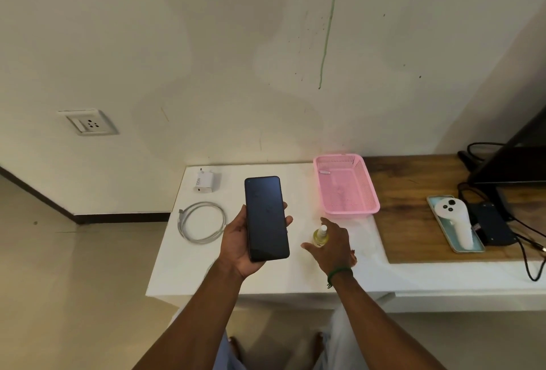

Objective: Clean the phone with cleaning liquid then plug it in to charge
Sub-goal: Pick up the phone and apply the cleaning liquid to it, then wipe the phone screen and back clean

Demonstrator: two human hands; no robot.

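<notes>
Left hand [240,239] cradles phone [266,217] screen-up, grip closed around its edges, presenting glass for spraying. Right hand [332,244] grip half-open, curling around spray bottle [320,236] on worktop [189,269]; cable [201,222] waits left.
</notes>
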